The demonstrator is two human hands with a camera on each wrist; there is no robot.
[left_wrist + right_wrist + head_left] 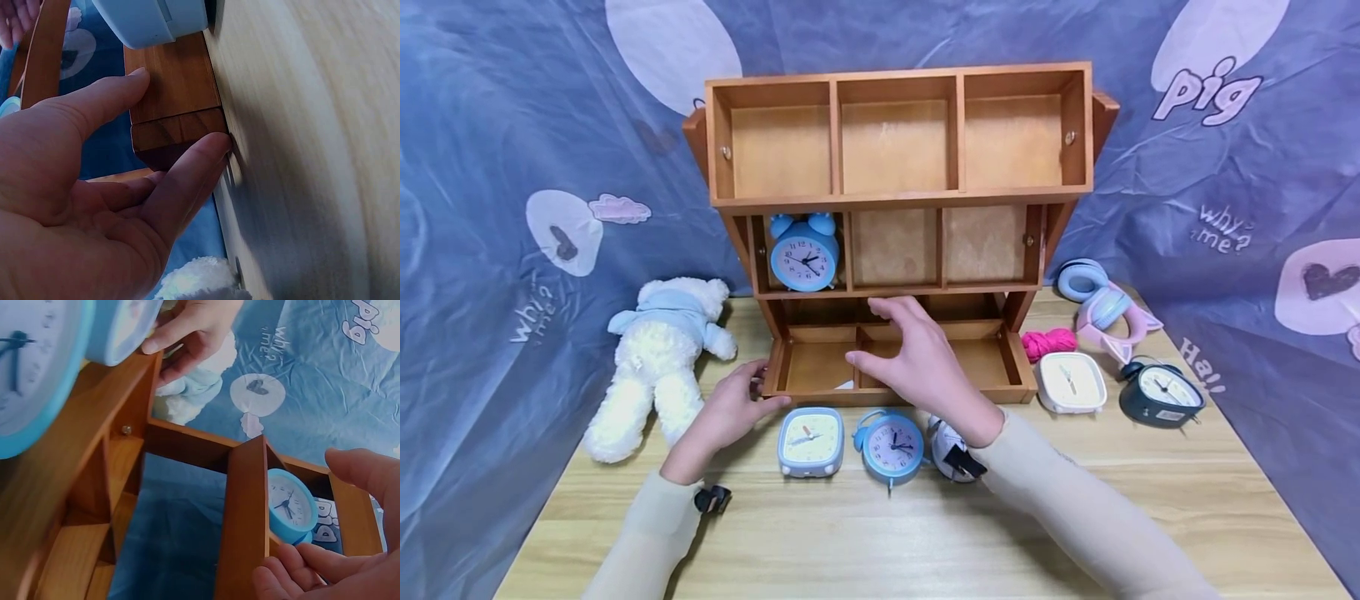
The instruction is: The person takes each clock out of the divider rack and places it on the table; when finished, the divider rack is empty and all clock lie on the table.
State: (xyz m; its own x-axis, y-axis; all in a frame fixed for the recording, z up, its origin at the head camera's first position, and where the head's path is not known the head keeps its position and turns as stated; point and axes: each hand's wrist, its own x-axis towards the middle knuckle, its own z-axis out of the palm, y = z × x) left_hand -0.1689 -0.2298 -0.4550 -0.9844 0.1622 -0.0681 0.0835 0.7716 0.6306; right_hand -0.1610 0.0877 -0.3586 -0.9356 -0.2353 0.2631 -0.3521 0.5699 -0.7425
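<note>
A wooden three-tier shelf (898, 200) stands on the table. My left hand (730, 411) holds the front left corner of its bottom tier; in the left wrist view the thumb (128, 87) lies on the front board and fingers bend by the end. In front of the bottom tier hovers my right hand (917, 354), thumb and fingers spread apart with nothing between them. A blue twin-bell alarm clock (805, 254) sits in the middle tier's left compartment. Before the shelf stand a blue square clock (810, 442), a round blue alarm clock (892, 447) and a white clock (951, 450), partly hidden by my right wrist.
A white plush bear (662, 362) in a blue top lies at the left. To the right are pink yarn (1048, 342), a white square clock (1071, 382), a dark green alarm clock (1161, 393) and cat-ear headphones (1108, 308). A blue printed cloth (1247, 158) hangs behind.
</note>
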